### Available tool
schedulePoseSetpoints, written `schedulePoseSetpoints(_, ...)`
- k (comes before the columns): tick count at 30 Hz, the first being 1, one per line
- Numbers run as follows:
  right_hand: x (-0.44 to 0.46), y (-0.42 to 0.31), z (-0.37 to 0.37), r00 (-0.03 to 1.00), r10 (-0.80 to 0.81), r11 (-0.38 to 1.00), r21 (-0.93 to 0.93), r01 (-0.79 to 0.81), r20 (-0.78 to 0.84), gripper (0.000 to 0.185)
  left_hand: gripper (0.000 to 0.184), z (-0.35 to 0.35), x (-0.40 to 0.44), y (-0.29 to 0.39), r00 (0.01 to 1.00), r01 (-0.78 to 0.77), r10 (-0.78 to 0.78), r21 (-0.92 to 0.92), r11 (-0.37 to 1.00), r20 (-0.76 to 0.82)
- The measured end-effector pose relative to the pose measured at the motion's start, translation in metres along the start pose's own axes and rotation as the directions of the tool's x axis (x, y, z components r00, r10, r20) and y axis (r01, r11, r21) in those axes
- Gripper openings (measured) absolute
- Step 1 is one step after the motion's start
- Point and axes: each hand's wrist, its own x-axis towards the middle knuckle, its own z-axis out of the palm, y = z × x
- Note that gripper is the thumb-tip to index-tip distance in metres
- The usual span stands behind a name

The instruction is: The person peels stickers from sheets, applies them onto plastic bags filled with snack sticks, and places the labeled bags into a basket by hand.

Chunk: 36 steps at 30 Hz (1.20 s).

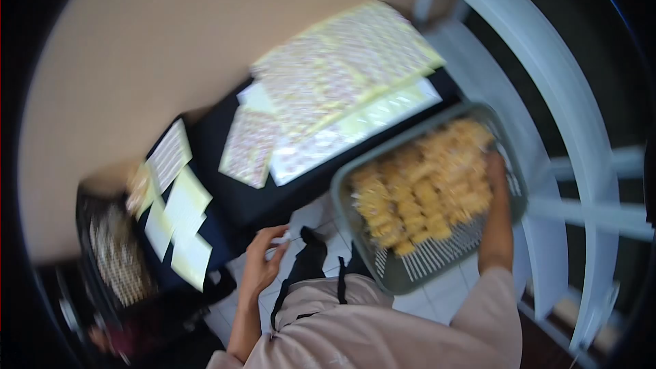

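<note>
A grey-green plastic basket (403,285) with a slotted bottom stands at the right, partly filled with rows of yellow packets (437,191) in clear wrap. My right hand (495,162) reaches inside its right end, against the packets; blur and the packets hide its fingers. In front of my body, left of the basket, my left hand (263,257) is held with curled fingers and thumb drawn together. Something small and whitish shows at its fingertips, too blurred to name.
Printed yellow-and-white sheets (348,61) cover much of a dark table (236,157) by the wall. More papers (184,201) lie on a dark surface at the left, beside a black container (89,232) of beige items. White railing (581,82) curves along the right.
</note>
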Motion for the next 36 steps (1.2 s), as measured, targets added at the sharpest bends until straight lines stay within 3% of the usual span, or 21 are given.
schedulePoseSetpoints(1,0.0,0.005,0.01,1.0,0.006,0.985,0.174,-0.006,0.002,0.027,0.031,-0.008,-0.002,-0.002,0.999,-0.04,0.04,0.02,0.999,0.03)
schedulePoseSetpoints(2,-0.002,-0.016,-0.008,0.974,0.136,0.945,0.27,-0.182,0.181,0.026,0.031,-0.017,-0.005,-0.003,0.999,-0.049,0.049,0.022,0.999,0.017)
schedulePoseSetpoints(3,-0.003,0.023,0.017,0.98,0.017,0.946,0.315,-0.08,0.199,0.026,0.032,-0.027,-0.008,-0.005,0.998,-0.056,0.056,0.027,0.998,0.002)
schedulePoseSetpoints(4,-0.004,0.062,0.042,0.972,-0.233,0.958,0.163,0.235,-0.03,0.032,0.031,-0.037,-0.012,-0.009,0.997,-0.048,0.049,0.007,0.999,-0.052)
schedulePoseSetpoints(5,0.006,0.043,0.025,0.925,-0.277,0.918,0.214,0.335,-0.259,0.045,0.031,-0.048,-0.016,-0.013,0.995,-0.047,0.046,-0.015,0.999,-0.093)
schedulePoseSetpoints(6,-0.001,-0.001,-0.02,0.98,-0.127,0.992,-0.004,0.128,-0.155,0.046,0.031,-0.061,-0.02,-0.021,0.988,-0.027,0.021,-0.036,0.999,-0.153)
schedulePoseSetpoints(7,0.003,-0.003,-0.025,0.98,-0.004,0.982,-0.185,-0.034,-0.199,0.041,0.031,-0.073,-0.024,-0.026,0.98,-0.015,0.003,-0.061,0.998,-0.197)
schedulePoseSetpoints(8,-0.002,-0.035,-0.047,0.952,0.194,0.96,-0.155,-0.234,-0.239,0.039,0.031,-0.087,-0.029,-0.032,0.969,0.009,-0.035,-0.105,0.994,-0.245)
schedulePoseSetpoints(10,-0.012,-0.067,-0.067,0.897,0.274,0.907,-0.216,-0.361,-0.346,0.041,0.028,-0.111,-0.039,-0.052,0.92,0.016,-0.026,-0.029,0.999,-0.39)
schedulePoseSetpoints(13,-0.021,-0.093,-0.069,0.853,0.32,0.851,-0.271,-0.45,-0.411,0.043,0.027,-0.146,-0.049,-0.096,0.826,0.045,-0.087,-0.089,0.995,-0.557)
schedulePoseSetpoints(17,-0.051,-0.139,-0.053,0.875,0.297,0.866,-0.279,-0.415,-0.381,0.041,0.024,-0.205,-0.051,-0.172,0.657,0.104,-0.16,-0.122,0.987,-0.737)
schedulePoseSetpoints(19,-0.085,-0.205,-0.05,0.732,0.627,0.778,0.166,-0.606,-0.268,0.033,0.023,-0.24,-0.048,-0.211,0.574,0.136,-0.103,-0.03,0.99,-0.813)
schedulePoseSetpoints(20,-0.105,-0.232,-0.051,0.731,0.621,0.782,0.164,-0.602,-0.283,0.033,0.024,-0.259,-0.042,-0.24,0.539,0.096,-0.021,0.036,0.995,-0.842)
schedulePoseSetpoints(22,-0.132,-0.275,-0.047,0.743,0.655,0.664,0.573,-0.481,-0.135,0.023,0.031,-0.298,-0.027,-0.279,0.522,0.11,-0.038,0.023,0.994,-0.852)
schedulePoseSetpoints(24,-0.154,-0.288,-0.024,0.813,0.582,0.541,0.758,-0.365,-0.024,0.018,0.035,-0.339,-0.003,-0.316,0.507,0.111,-0.02,0.042,0.993,-0.862)
schedulePoseSetpoints(26,-0.183,-0.393,-0.034,0.767,0.641,0.5,0.769,-0.399,-0.018,0.019,0.045,-0.372,0.023,-0.344,0.559,0.139,0.201,0.329,0.934,-0.805)
schedulePoseSetpoints(28,-0.199,-0.446,-0.028,0.819,0.566,0.479,0.77,-0.421,0.095,0.022,0.06,-0.399,0.051,-0.36,0.628,0.103,0.24,0.385,0.917,-0.741)
schedulePoseSetpoints(29,-0.21,-0.476,-0.03,0.863,0.488,0.465,0.798,-0.383,0.13,0.022,0.06,-0.405,0.062,-0.361,0.636,0.095,0.232,0.374,0.923,-0.736)
schedulePoseSetpoints(31,-0.226,-0.546,-0.036,0.923,0.344,0.469,0.821,-0.326,0.17,0.022,0.068,-0.419,0.083,-0.359,0.679,0.392,0.132,0.508,0.767,-0.722)
schedulePoseSetpoints(34,-0.241,-0.626,-0.05,0.949,0.242,0.482,0.825,-0.297,0.2,0.02,0.071,-0.434,0.103,-0.379,0.771,0.442,-0.014,0.52,0.731,-0.636)
schedulePoseSetpoints(36,-0.245,-0.668,-0.056,0.955,0.196,0.469,0.833,-0.292,0.224,0.019,0.069,-0.436,0.1,-0.385,0.749,0.4,0.031,0.49,0.775,-0.661)
